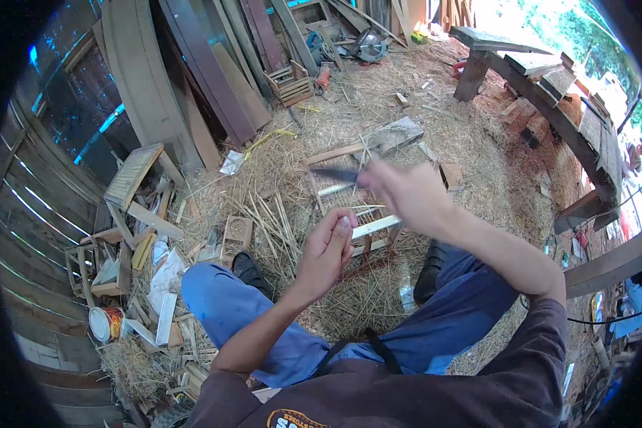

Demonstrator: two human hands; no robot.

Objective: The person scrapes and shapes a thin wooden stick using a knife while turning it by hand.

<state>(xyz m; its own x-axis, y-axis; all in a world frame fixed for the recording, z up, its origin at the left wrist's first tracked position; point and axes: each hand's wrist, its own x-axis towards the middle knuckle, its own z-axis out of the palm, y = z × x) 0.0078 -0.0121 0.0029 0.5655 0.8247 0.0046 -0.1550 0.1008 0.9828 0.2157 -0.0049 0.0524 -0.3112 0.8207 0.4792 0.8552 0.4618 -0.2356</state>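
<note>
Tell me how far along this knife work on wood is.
Partway, it seems. The slim brown wooden frame already has pale bars across it. The right hand holds a dark-bladed knife; the left hand pinches what looks like a pale, squared wooden strip. Probably left to trim or fit: the thin, straw-coloured wooden sticks lying loose nearby; how many, I can't tell.

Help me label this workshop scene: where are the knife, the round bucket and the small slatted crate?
Knife [335,174]: head view, on the dark blade.
Round bucket [100,324]: head view, on its pale round end.
Slatted crate [294,91]: head view, on its slatted side.
</note>
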